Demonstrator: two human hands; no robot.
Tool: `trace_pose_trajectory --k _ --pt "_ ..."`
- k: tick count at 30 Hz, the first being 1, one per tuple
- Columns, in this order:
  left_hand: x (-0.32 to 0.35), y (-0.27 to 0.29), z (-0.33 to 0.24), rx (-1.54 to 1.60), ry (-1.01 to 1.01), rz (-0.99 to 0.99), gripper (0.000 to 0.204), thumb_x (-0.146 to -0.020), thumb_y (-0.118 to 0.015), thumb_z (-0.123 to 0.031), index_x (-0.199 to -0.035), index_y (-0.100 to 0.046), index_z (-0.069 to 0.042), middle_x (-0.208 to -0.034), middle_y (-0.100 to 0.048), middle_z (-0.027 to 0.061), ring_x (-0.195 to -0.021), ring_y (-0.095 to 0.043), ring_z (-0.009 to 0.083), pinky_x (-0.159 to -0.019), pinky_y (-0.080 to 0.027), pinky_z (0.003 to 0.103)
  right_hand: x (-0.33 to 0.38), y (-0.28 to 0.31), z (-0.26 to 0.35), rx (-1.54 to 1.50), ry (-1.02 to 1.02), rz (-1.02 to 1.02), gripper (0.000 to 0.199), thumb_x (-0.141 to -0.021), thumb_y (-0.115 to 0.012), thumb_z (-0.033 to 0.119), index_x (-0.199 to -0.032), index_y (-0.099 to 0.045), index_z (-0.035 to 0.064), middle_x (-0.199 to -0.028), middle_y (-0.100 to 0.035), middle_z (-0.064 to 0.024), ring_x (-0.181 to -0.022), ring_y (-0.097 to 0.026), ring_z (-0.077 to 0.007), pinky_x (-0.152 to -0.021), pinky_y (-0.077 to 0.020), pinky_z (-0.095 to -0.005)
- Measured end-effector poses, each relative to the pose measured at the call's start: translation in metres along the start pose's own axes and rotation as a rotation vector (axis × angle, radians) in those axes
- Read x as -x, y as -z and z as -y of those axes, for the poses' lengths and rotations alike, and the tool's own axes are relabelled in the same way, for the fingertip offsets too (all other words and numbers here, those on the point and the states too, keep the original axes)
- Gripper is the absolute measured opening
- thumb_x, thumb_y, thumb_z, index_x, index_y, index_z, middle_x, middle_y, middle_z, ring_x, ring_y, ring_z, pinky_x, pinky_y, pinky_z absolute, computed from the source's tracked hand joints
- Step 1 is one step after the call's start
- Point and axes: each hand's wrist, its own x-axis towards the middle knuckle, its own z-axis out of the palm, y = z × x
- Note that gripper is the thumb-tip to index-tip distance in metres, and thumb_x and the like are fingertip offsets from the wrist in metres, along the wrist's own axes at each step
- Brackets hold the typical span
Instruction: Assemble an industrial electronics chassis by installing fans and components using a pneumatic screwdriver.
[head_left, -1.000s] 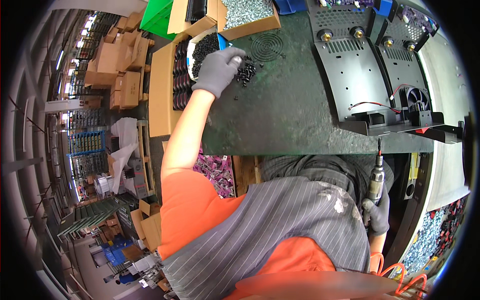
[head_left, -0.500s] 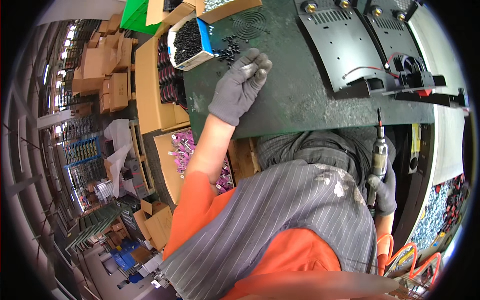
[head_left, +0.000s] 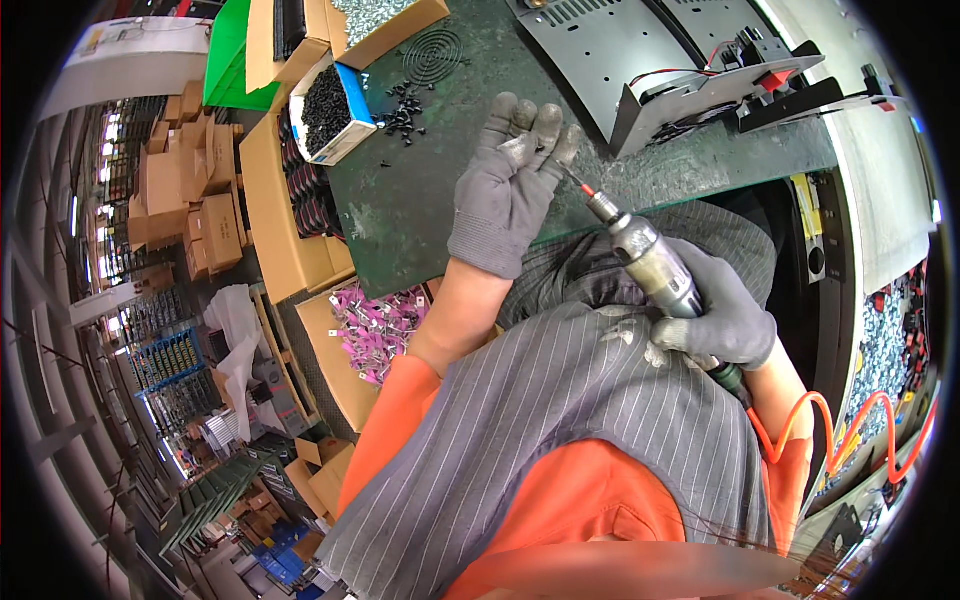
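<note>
My right hand [head_left: 722, 305], in a grey glove, is wrapped round a power screwdriver [head_left: 648, 262] with an orange coiled hose [head_left: 830, 440] at its rear. The driver points up and left, its bit right by the fingertips of my left hand [head_left: 512, 180]. That gloved left hand is turned palm up over the front of the bench, fingers curled and thumb bent in. Whatever lies in its fingers is too small to make out. Loose black screws [head_left: 402, 118] lie on the green bench top [head_left: 440, 175], beside a small box [head_left: 354, 140] full of them.
Grey metal panels [head_left: 590, 65] with a black fan and red wires stand at the back right. A round wire guard [head_left: 432, 57] lies near the screws. Cartons [head_left: 385, 25] crowd the back left; purple-tabbed parts [head_left: 375, 330] fill another below the bench edge.
My right hand has brought the screwdriver up and left from beside my thigh to my left hand. My left hand has shifted slightly right and turned palm up. The view has also shifted.
</note>
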Motion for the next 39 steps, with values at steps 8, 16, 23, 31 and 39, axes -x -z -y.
trace_pose_trajectory --k 8,16,23,31,39 --pt "0.004 0.001 0.007 0.041 -0.038 -0.060 0.034 -0.085 -0.045 0.011 -0.113 -0.053 -0.007 -0.105 -0.058 0.0086 -0.107 -0.057 0.0270 -0.103 -0.040 0.050 -0.013 -0.005 0.009 -0.085 -0.115 0.036 0.067 -0.066 -0.078 0.019 -0.123 -0.048 0.0000 -0.098 -0.061 -0.0062 -0.087 -0.057 -0.0130 -0.081 -0.0470 -0.0290" --pt "0.012 -0.012 0.017 -0.149 -0.173 -0.105 0.039 -0.087 -0.045 0.011 -0.119 -0.048 -0.011 -0.105 -0.057 0.0066 -0.106 -0.057 0.0238 -0.103 -0.040 0.048 -0.014 -0.011 0.014 0.009 -0.091 -0.046 0.065 -0.066 -0.077 0.016 -0.122 -0.049 -0.0007 -0.097 -0.061 -0.0065 -0.084 -0.058 -0.0126 -0.078 -0.0477 -0.0277" --pt "0.017 -0.007 0.026 -0.193 -0.162 0.060 0.039 -0.088 -0.050 0.004 -0.123 -0.046 -0.011 -0.115 -0.055 0.0053 -0.112 -0.053 0.0231 -0.103 -0.040 0.043 -0.010 -0.003 -0.011 -0.307 -0.080 0.042 0.086 -0.054 -0.079 0.034 -0.124 -0.047 -0.0042 -0.098 -0.057 -0.0063 -0.087 -0.053 -0.0127 -0.080 -0.0428 -0.0272" --pt "0.008 0.005 0.029 -0.753 -0.352 0.039 0.065 -0.078 -0.051 0.005 -0.139 -0.032 -0.007 -0.134 -0.042 0.0106 -0.126 -0.042 0.0276 -0.108 -0.032 0.042 0.033 0.016 -0.020 -0.019 0.063 -0.035 0.077 -0.059 -0.079 0.025 -0.124 -0.048 -0.0020 -0.100 -0.060 -0.0091 -0.092 -0.057 -0.0197 -0.086 -0.0427 -0.0312" --pt "-0.020 0.015 0.060 -1.835 -0.591 0.321 0.060 -0.069 -0.055 0.002 -0.127 -0.040 0.001 -0.130 -0.041 0.0291 -0.123 -0.039 0.0456 -0.103 -0.035 0.043 0.033 0.015 -0.058 -0.171 0.005 -0.267 0.078 -0.063 -0.076 0.022 -0.129 -0.043 -0.0053 -0.110 -0.056 -0.0095 -0.100 -0.052 -0.0172 -0.091 -0.0398 -0.0306"
